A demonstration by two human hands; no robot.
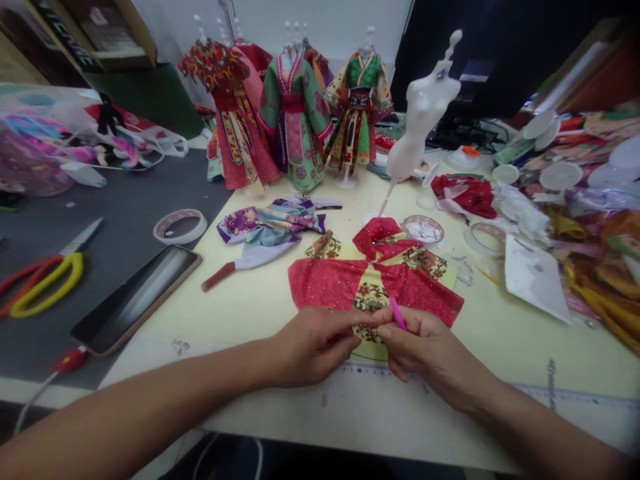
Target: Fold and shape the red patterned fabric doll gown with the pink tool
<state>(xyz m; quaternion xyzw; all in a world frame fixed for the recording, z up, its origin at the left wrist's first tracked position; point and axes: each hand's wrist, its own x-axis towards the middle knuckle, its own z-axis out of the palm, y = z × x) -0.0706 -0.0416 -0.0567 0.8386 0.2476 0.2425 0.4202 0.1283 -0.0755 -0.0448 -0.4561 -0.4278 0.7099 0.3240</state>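
A doll-sized red dress (330, 280) with a yellow floral front panel lies flat on the pale tabletop. Over its lower edge, my right hand (425, 347) pinches a short magenta strip (398, 313) that sticks up between thumb and fingers; its exact kind is unclear. My left hand (320, 347) reaches in from the other side, its index finger stretched to the right fingertips and its thumb apart below. The fingertips hide part of the floral panel. A ruler (365, 370) lies just below both hands.
Behind stand dressed doll forms (295, 127) and a bare white mannequin (425, 100). Folded purple and blue doll clothing (270, 227) lies left of the dress. Farther left are a phone (137, 300), a tape roll (180, 227) and scissors (50, 280). Fabric scraps (610, 233) crowd the right.
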